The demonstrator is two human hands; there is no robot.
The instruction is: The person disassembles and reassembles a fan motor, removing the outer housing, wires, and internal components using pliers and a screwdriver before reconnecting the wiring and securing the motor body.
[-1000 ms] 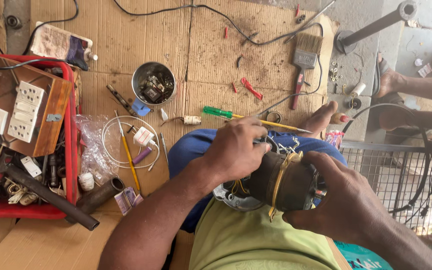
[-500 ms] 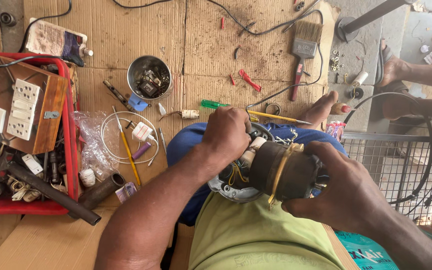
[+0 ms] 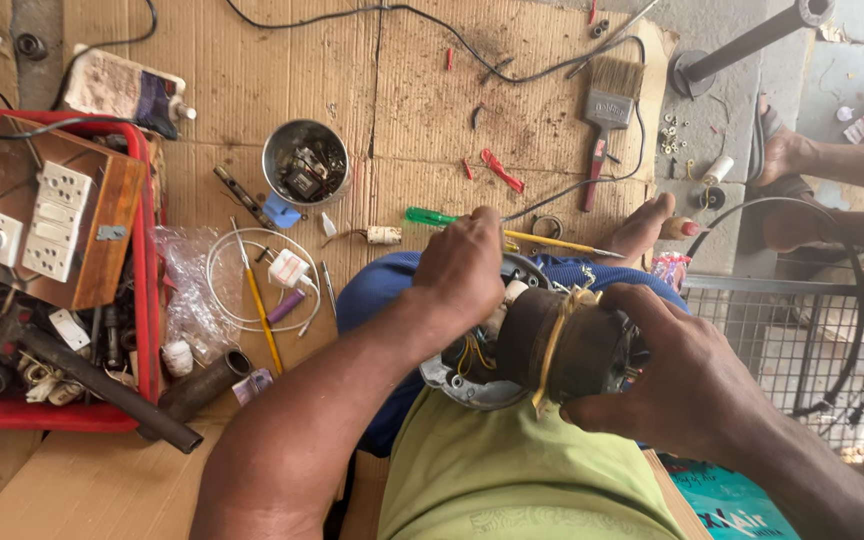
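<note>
Brown and cylindrical, the motor body [image 3: 567,345] is lying across your lap, above the green shirt [image 3: 512,480] and the blue trousers [image 3: 377,290]; your right hand [image 3: 677,375] is wrapping around its outer end, fingers curled closed against the casing; a yellow band [image 3: 552,340] is circling the casing just beside that hand; your left hand [image 3: 462,265] is resting on the motor's far end with its fingers bent down onto the white and yellow wiring [image 3: 497,320], though whether it is pinching a wire cannot be told; a grey metal end plate [image 3: 457,385] is showing beneath the motor, touching your shirt.

Cardboard sheets [image 3: 252,90] are covering the floor in front of you; a green-handled screwdriver [image 3: 432,216] is lying just beyond your left hand; a steel bowl [image 3: 304,160] holding small parts is sitting farther left; a coil of white wire [image 3: 252,285] is lying near your left forearm; a paintbrush [image 3: 607,100] is lying well apart, toward the top; a red crate [image 3: 147,300] is standing at your left, carrying a wooden switchboard [image 3: 62,215] and a dark pipe [image 3: 102,385]; another person's foot [image 3: 787,155] is resting at the upper right.
</note>
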